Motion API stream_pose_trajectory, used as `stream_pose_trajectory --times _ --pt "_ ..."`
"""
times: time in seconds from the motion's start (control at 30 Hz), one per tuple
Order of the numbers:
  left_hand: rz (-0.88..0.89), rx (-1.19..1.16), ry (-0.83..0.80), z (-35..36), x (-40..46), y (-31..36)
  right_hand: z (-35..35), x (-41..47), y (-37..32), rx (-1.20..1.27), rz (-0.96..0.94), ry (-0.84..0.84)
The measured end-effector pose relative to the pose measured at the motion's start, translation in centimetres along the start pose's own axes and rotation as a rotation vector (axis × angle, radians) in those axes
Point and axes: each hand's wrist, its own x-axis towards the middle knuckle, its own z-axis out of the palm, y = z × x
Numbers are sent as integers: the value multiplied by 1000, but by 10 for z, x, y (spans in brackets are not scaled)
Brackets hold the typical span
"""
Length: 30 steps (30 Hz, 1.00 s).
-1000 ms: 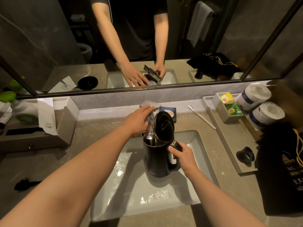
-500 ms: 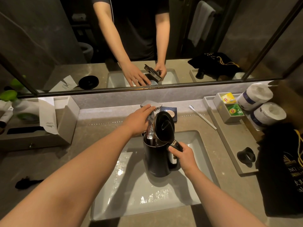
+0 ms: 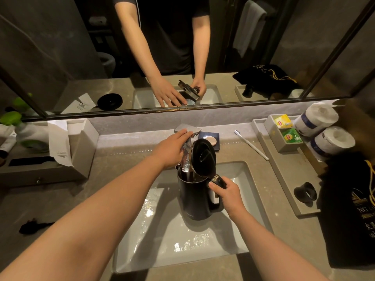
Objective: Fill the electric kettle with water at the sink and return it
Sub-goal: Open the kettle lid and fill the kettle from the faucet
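Note:
The black electric kettle [image 3: 194, 196] stands upright inside the white sink [image 3: 203, 252], its lid [image 3: 203, 157] flipped up. My right hand [image 3: 228, 194] is wrapped around the kettle's handle on the right side. The chrome faucet [image 3: 187, 131] reaches over the kettle's mouth, and water streams from it into the kettle. My left hand [image 3: 172, 149] rests on the faucet, fingers laid over its top. The kettle's round black base [image 3: 305, 193] sits on the tray at the right.
A grey tray [image 3: 284, 171] on the right holds a tea-bag box [image 3: 284, 134]; two paper rolls [image 3: 324, 128] and a black drawstring bag [image 3: 349, 209] lie beyond. A toothbrush [image 3: 251, 145] and soap dish [image 3: 211, 139] sit behind the sink. A grey amenity box [image 3: 77, 157] stands at left.
Nothing has visibly moved; both hands keep their places and water keeps running into the kettle.

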Motion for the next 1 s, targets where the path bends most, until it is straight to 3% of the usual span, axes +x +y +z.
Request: stream_pose_trajectory --times 1.0 --pt "-8 14 -26 0 -2 1 2 -4 3 3 -36 1"
